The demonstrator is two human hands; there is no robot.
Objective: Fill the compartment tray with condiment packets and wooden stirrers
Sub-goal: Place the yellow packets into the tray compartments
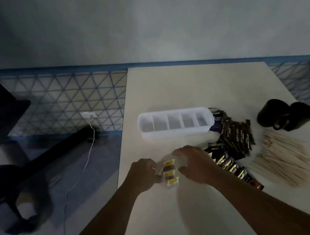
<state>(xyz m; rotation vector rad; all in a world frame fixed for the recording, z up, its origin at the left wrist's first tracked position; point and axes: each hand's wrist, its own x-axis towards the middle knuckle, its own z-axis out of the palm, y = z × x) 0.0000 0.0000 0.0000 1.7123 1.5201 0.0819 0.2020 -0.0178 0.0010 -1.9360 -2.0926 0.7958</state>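
A white compartment tray (175,132) with several sections stands on the pale table, beyond my hands. Between my hands is a small bunch of white tea-bag packets with yellow labels (170,173), at table level. My left hand (144,173) curls against their left side and my right hand (193,163) curls against their right side. Dark condiment packets (233,137) lie scattered right of my hands. A heap of wooden stirrers (282,157) lies further right. The view is dim and slightly blurred.
Two black mugs (285,117) stand at the table's right, behind the stirrers. The table's left edge (122,147) drops to a floor with a white cable (87,161). Dark furniture stands at the far left. A wall runs behind the table.
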